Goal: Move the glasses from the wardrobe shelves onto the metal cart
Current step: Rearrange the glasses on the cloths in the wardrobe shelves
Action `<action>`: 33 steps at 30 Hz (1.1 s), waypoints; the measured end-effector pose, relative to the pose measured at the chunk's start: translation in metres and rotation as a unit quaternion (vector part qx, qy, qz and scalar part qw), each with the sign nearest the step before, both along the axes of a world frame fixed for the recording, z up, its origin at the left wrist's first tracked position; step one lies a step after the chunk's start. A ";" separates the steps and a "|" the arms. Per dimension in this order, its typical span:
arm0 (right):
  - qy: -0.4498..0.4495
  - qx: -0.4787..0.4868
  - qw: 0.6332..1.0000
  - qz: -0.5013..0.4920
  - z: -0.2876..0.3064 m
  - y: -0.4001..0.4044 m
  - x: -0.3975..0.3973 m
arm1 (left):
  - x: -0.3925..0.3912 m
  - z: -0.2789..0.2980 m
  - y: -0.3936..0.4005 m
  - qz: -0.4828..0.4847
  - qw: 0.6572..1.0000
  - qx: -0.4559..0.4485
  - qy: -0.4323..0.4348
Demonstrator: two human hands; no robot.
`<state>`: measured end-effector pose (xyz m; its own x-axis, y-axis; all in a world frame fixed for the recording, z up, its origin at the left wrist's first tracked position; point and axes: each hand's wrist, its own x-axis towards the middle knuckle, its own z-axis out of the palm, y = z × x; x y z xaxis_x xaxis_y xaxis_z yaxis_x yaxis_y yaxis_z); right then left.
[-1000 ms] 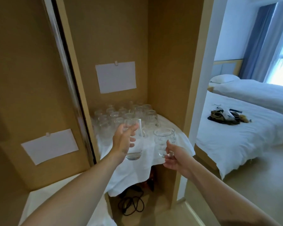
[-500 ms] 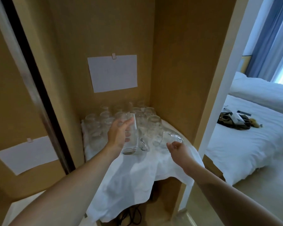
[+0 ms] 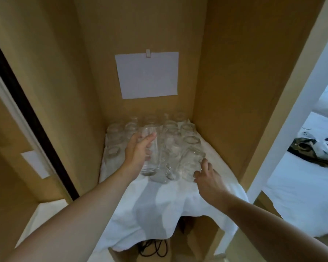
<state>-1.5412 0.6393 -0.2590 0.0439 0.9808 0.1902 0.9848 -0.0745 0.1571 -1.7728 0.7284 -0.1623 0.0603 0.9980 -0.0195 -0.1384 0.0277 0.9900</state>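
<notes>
Several clear glasses (image 3: 170, 135) stand crowded at the back of a wardrobe shelf covered with a white cloth (image 3: 178, 201). My left hand (image 3: 137, 154) grips a tall clear glass (image 3: 151, 157) upright, its base just at the cloth in front of the group. My right hand (image 3: 208, 178) holds a shorter glass (image 3: 191, 163) by its lower right side, thumb and fingers still on it, and the glass sits tilted at the cloth beside the others. The metal cart is out of view.
Wardrobe walls close in left, back and right; a white paper sheet (image 3: 148, 74) hangs on the back panel. A dark door track (image 3: 32, 118) runs down the left. Black cables (image 3: 151, 248) lie below the shelf. A white bed (image 3: 301, 188) with dark items lies right.
Both hands have reached deeper into the wardrobe and lowered their glasses from the air down to the cloth-covered shelf. The view has moved closer and turned left.
</notes>
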 end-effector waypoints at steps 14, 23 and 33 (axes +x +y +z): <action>-0.159 -0.082 0.980 0.086 0.016 0.023 -0.009 | -0.002 -0.003 -0.040 0.145 0.988 -0.042 -0.039; -0.132 -0.069 0.984 0.102 0.020 0.035 -0.009 | 0.000 -0.001 -0.060 0.153 0.988 -0.029 -0.005; 0.029 0.022 0.984 0.172 0.020 0.027 0.020 | 0.026 -0.001 -0.053 0.126 0.989 -0.003 0.076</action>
